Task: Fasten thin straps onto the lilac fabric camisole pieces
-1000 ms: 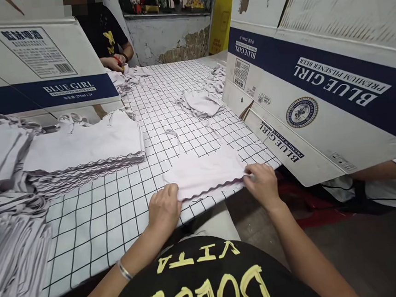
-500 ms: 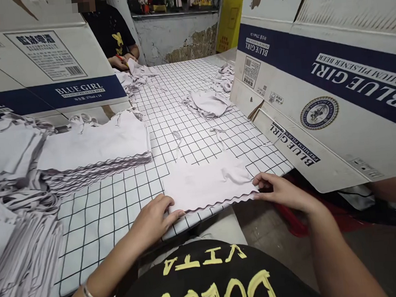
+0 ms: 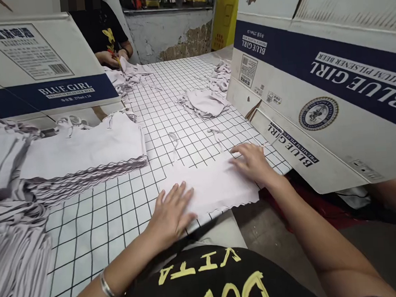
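Note:
A pale camisole top [image 3: 215, 184] lies flat at the table's near edge, its two thin straps pointing away from me and its wavy hem toward me. My left hand [image 3: 174, 210] rests with fingers spread on its left side. On its upper right part lies my right hand [image 3: 251, 162], fingers stretched out and partly bent, touching the cloth. Neither hand grips anything. To the left is a neat stack of the same tops [image 3: 83, 149], with wavy hems layered along its front.
More folded tops [image 3: 18, 275] fill the left side. Loose pale pieces [image 3: 204, 102] lie farther back on the grid-patterned tablecloth [image 3: 88, 241]. Beer cartons stand left [image 3: 50, 87] and right [image 3: 283, 90]. Across the table a person's hands [image 3: 112, 59] hold orange-handled scissors and cloth.
Both hands have let go of the hem corners and moved onto the cloth, the right one farther up. A wrinkle at the top's right side is smoothed out. The view has shifted slightly.

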A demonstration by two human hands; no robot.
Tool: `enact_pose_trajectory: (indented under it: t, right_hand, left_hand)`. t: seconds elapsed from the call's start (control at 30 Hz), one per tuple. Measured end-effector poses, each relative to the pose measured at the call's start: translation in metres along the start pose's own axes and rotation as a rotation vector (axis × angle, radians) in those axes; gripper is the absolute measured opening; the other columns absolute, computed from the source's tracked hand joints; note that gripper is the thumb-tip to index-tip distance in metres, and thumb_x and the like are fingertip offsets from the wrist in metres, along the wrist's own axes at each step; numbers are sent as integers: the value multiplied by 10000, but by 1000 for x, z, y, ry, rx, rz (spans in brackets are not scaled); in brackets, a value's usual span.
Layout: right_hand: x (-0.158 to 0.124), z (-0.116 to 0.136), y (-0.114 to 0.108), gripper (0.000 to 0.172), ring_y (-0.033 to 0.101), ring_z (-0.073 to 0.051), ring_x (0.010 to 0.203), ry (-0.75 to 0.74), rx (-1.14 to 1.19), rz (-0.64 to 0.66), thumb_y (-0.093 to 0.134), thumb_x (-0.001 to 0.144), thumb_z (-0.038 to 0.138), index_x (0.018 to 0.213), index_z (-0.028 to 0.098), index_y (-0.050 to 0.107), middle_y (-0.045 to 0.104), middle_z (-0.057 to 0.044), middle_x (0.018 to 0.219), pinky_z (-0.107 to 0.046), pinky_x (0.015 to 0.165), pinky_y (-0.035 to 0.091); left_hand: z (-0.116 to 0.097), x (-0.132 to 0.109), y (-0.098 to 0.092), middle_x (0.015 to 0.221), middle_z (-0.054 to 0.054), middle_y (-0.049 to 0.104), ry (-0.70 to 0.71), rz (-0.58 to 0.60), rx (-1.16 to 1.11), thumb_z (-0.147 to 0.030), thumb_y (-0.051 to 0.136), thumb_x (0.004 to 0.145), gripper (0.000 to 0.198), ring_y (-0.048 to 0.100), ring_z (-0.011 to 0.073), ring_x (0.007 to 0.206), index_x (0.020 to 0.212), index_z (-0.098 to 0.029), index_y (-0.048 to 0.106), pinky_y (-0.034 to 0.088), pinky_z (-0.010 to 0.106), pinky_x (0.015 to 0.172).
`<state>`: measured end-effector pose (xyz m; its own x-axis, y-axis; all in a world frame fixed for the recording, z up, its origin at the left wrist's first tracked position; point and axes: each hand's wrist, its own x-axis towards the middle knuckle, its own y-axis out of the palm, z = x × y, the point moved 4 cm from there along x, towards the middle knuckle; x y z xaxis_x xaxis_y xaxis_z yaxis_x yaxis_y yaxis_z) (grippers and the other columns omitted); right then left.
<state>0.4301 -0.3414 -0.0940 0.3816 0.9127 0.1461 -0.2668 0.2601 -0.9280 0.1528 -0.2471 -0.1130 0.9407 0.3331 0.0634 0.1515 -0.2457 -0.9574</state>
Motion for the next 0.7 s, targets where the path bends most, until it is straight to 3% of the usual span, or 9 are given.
enact_pose_trajectory:
  t: [0.07, 0.13, 0.23, 0.33, 0.4, 0.47, 0.53, 0.6, 0.7]
  right_hand:
    - [-15, 24, 17, 460, 369, -313, 1327, -200, 13, 87, 524, 893, 489, 1312, 297, 525, 459, -88, 1431, -528, 1071, 247]
    - [-31, 41, 37, 553, 258, -313, 1412, -311, 1, 212, 489, 898, 543, 1402, 320, 439, 322, -69, 1537, -544, 1123, 187]
    - [-43, 47, 53, 585, 205, -311, 1442, -309, -19, 267, 455, 910, 559, 1436, 312, 400, 264, -74, 1564, -565, 1151, 136]
    - [-38, 46, 49, 550, 231, -321, 1431, -278, 78, 255, 510, 891, 535, 1388, 303, 469, 311, -83, 1543, -582, 1151, 149]
    - [-20, 50, 41, 463, 344, -307, 1375, -210, 264, 203, 552, 883, 477, 1296, 267, 556, 434, -101, 1463, -549, 1132, 248]
    - [9, 57, 37, 362, 517, -266, 1221, -60, 553, 180, 573, 874, 424, 1168, 218, 620, 585, -115, 1289, -474, 1052, 398]
    - [43, 68, 45, 322, 627, -216, 1016, 129, 881, 283, 609, 850, 406, 1079, 181, 630, 665, -110, 1106, -393, 920, 503]
    - [75, 84, 59, 342, 654, -175, 870, 266, 1134, 461, 687, 791, 385, 1043, 164, 623, 685, -103, 1009, -319, 789, 538]
    - [106, 102, 74, 328, 617, -121, 668, 318, 1229, 544, 779, 690, 322, 930, 159, 627, 685, -64, 825, -219, 562, 478]
  left_hand:
    - [19, 32, -22, 1268, 138, 603, -183, -160, -67, -413, 365, 974, 402, 547, 244, 1151, 1239, -164, 538, 409, 426, 957]
    - [43, 70, -40, 1048, 121, 670, -372, -298, -102, -394, 399, 950, 331, 598, 220, 999, 1000, -132, 595, 438, 368, 854]
    - [78, 124, -44, 927, 50, 645, -550, -250, -272, -488, 422, 876, 399, 599, 211, 1009, 742, -133, 544, 408, 322, 787]
    - [99, 156, -32, 845, 61, 650, -631, -198, -468, -400, 610, 769, 323, 614, 217, 962, 620, -157, 457, 415, 295, 727]
    - [104, 165, -23, 763, 85, 658, -670, -188, -548, -328, 692, 718, 311, 636, 219, 844, 620, -175, 439, 439, 284, 656]
    - [104, 167, -16, 713, 84, 659, -675, -151, -654, -380, 657, 774, 291, 647, 198, 724, 679, -181, 466, 462, 270, 593]
    - [100, 163, -13, 710, 89, 666, -689, -128, -872, -456, 555, 853, 302, 640, 173, 623, 756, -176, 498, 486, 268, 551]
    - [96, 159, -17, 759, 102, 679, -699, -150, -1143, -447, 525, 881, 292, 630, 152, 579, 821, -162, 514, 506, 273, 543]
    - [96, 155, -29, 843, 94, 691, -685, -247, -1372, -287, 653, 806, 213, 636, 131, 614, 903, -162, 511, 527, 272, 592]
